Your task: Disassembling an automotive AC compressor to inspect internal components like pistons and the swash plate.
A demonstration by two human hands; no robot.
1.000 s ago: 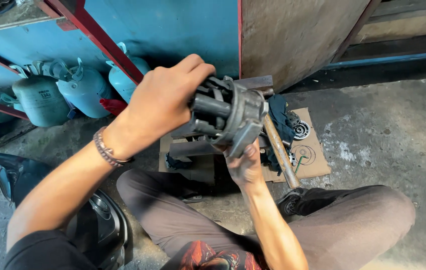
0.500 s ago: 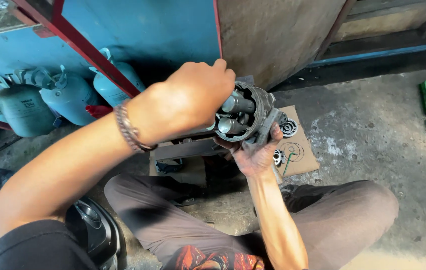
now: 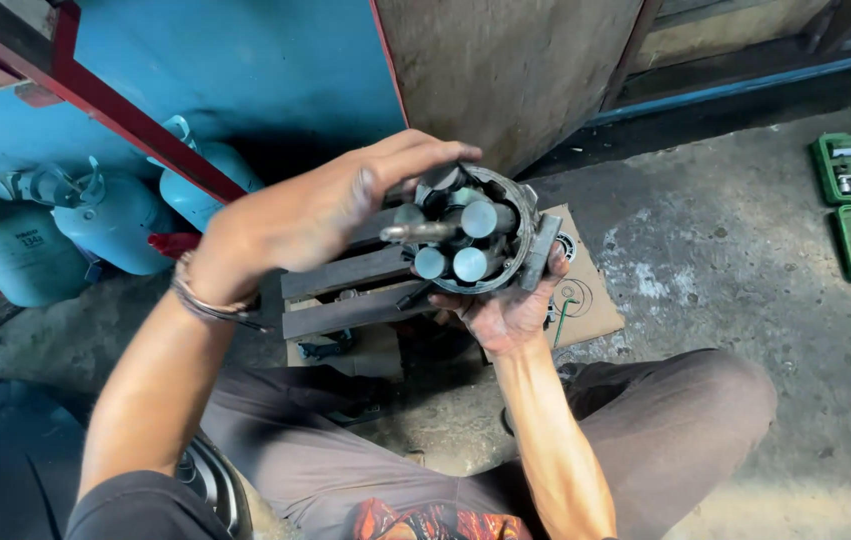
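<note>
R hand (image 3: pixel 505 310) cups piston assy (image 3: pixel 465 235); L hand (image 3: pixel 325 205) on top.
</note>
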